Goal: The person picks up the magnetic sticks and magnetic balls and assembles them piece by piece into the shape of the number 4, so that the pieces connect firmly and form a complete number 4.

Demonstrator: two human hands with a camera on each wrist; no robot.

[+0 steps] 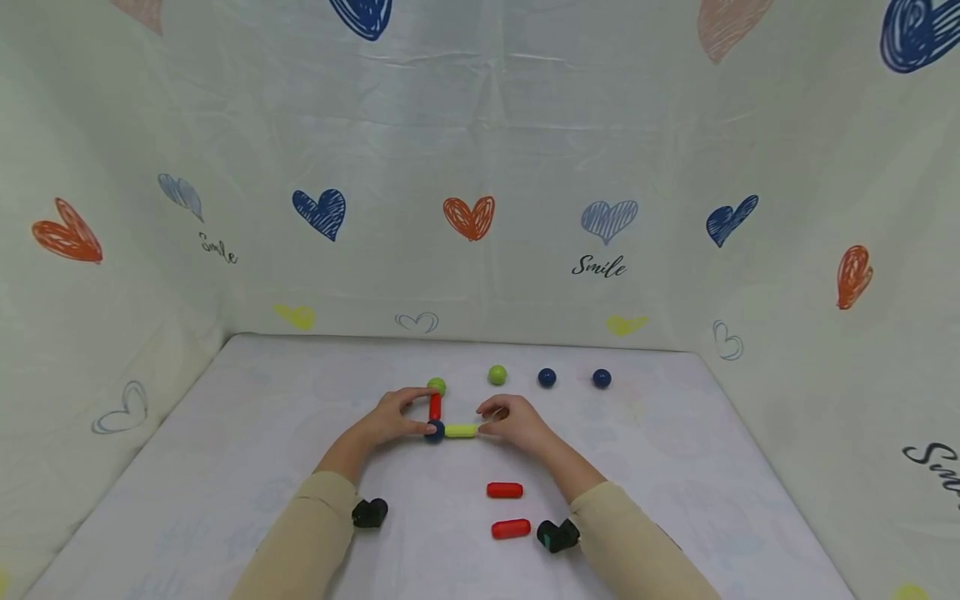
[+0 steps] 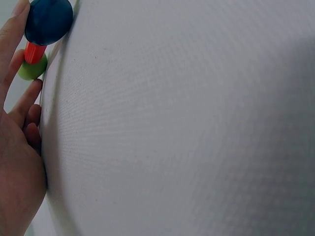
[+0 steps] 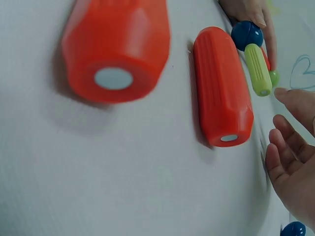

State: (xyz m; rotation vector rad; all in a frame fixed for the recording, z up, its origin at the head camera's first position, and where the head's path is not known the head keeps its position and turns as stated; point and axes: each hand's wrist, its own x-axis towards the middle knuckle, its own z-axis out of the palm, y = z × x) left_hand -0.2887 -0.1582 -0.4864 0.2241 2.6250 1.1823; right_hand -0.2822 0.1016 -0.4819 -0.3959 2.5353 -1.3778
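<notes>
My left hand holds a joined magnetic piece on the table, its thumb at the dark blue ball and a finger at the green ball. Between those balls runs a red magnetic rod. A yellow-green magnetic rod sticks out from the blue ball toward the right, making an L shape. Close to that rod's free end is my right hand. In the right wrist view its thumb stands a little apart from the yellow-green rod, and the fingers are loosely bent around nothing.
Two loose red rods lie in front of the right hand. Along the back are a loose green ball and two dark blue balls. A heart-printed cloth hangs behind the white table.
</notes>
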